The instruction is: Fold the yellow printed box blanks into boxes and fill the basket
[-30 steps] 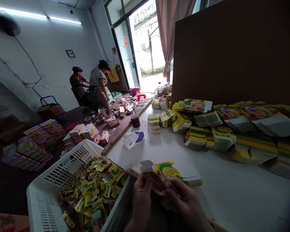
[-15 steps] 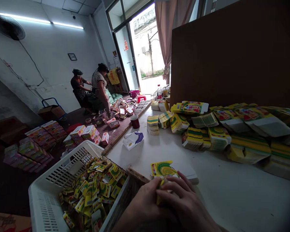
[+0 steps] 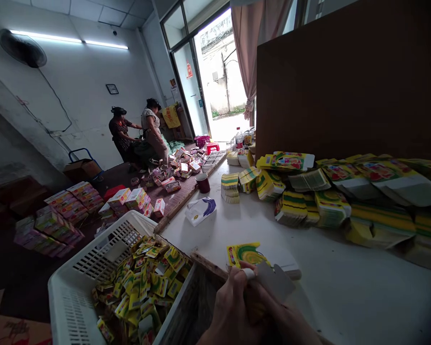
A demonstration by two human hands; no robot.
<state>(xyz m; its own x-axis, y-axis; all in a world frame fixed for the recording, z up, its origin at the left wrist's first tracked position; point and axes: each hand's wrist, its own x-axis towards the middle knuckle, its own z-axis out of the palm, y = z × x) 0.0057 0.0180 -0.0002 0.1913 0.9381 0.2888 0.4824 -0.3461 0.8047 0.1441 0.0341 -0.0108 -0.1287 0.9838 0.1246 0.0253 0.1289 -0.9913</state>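
White table (image 3: 345,287): left hand (image 3: 233,306), right hand (image 3: 289,323) apparently gripping one carton (image 3: 275,283)

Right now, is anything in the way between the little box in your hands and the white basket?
Nothing loose. The left hand and right hand hold the little box beside the table's wooden edge, and only that edge and the rim of the white basket lie between.

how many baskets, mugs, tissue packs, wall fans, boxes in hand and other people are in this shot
basket: 1
mug: 1
tissue pack: 1
wall fan: 1
held box: 1
other people: 2
total: 7
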